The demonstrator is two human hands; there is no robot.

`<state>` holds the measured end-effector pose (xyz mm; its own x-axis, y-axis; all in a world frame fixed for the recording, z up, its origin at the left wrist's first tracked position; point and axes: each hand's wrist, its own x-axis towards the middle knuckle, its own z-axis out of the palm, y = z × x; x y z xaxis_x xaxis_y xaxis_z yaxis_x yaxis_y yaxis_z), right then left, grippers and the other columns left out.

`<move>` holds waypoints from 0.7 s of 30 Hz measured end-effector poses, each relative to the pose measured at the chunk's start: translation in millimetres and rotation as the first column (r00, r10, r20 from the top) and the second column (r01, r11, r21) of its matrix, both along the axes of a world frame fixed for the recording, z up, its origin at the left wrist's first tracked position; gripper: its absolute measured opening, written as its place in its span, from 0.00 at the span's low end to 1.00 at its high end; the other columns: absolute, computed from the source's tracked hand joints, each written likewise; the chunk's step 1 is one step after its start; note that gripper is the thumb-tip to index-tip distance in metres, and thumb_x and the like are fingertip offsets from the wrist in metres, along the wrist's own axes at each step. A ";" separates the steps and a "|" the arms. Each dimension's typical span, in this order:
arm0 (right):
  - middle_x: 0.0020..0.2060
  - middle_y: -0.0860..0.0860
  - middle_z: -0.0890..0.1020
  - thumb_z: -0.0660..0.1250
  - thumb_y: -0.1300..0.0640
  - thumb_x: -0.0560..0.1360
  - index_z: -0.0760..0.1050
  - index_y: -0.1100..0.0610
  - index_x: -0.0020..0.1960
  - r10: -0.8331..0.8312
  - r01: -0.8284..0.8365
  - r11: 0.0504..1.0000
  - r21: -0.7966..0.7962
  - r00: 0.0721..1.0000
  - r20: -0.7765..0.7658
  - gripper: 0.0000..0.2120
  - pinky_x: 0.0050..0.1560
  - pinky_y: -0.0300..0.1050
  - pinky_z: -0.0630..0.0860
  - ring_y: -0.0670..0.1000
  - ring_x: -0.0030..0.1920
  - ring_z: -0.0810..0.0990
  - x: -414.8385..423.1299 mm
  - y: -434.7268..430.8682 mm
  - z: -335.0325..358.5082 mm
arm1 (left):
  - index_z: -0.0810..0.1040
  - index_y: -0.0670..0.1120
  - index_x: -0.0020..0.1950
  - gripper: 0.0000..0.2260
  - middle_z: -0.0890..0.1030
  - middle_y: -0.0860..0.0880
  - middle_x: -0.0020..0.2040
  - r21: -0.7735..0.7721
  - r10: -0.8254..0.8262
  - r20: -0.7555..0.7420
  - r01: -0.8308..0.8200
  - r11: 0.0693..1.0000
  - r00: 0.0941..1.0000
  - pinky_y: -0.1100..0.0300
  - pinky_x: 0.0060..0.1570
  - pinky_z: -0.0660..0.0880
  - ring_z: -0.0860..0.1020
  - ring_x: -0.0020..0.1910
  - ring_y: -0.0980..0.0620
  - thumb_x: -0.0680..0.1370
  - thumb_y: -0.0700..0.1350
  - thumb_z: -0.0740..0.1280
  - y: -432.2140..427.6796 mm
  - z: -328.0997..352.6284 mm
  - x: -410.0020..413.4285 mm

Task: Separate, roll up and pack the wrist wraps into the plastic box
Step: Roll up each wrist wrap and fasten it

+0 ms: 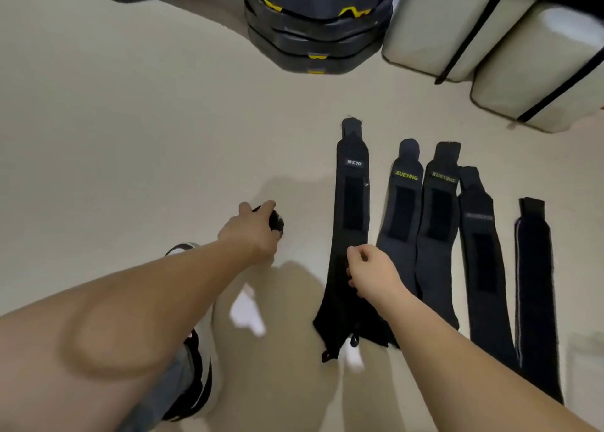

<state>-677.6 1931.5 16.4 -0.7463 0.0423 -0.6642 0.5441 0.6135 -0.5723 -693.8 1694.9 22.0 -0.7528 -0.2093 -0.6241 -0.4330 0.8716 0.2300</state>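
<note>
Several dark wrist wraps lie flat side by side on the pale floor. My left hand (253, 232) grips a rolled-up black wrap (276, 222) just above the floor, left of the row. The leftmost flat wrap (353, 202) carries a small grey label. My right hand (372, 273) hovers over its lower part with fingers loosely curled, holding nothing that I can see. To the right lie two wraps with yellow lettering (403, 199) (439, 209), then a plain dark wrap (480, 245) and a black one (532, 268) at the far right. No plastic box is in view.
A stack of black discs with yellow marks (313, 36) stands at the back centre. White padded blocks with black straps (464, 32) stand at the back right. My shoe (196, 366) and leg are at the lower left.
</note>
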 end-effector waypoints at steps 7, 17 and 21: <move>0.55 0.51 0.77 0.58 0.53 0.85 0.75 0.53 0.63 0.201 -0.191 0.911 0.365 0.980 0.013 0.11 0.45 0.50 0.75 0.55 0.54 0.76 13.7 29.0 -8.8 | 0.67 0.52 0.76 0.21 0.51 0.43 0.83 -0.287 -0.263 -0.056 0.236 0.928 0.963 0.39 0.73 0.60 0.52 0.82 0.36 0.83 0.51 0.61 15.5 18.2 0.9; 0.74 0.53 0.73 0.60 0.51 0.86 0.59 0.52 0.83 0.239 -0.275 0.958 0.085 0.924 0.298 0.27 0.67 0.49 0.75 0.55 0.66 0.76 37.6 60.4 -12.6 | 0.79 0.50 0.56 0.06 0.81 0.50 0.53 0.294 -0.062 -0.063 0.077 0.953 0.996 0.53 0.54 0.79 0.79 0.52 0.48 0.84 0.46 0.63 118.3 0.6 39.1; 0.76 0.53 0.72 0.62 0.51 0.85 0.59 0.50 0.83 0.209 -0.240 0.968 0.073 0.932 0.295 0.28 0.71 0.51 0.73 0.57 0.70 0.75 34.6 71.1 -17.8 | 0.75 0.46 0.65 0.13 0.79 0.46 0.57 0.305 0.230 0.053 -0.235 0.923 0.972 0.54 0.53 0.75 0.78 0.54 0.45 0.84 0.50 0.66 126.2 -34.8 53.3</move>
<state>-643.0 2002.6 -1.4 -0.5261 -0.0231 -0.8501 0.5147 0.7871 -0.3399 -640.5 1821.1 -12.8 -0.6955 -0.1734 -0.6972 -0.6207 0.6339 0.4615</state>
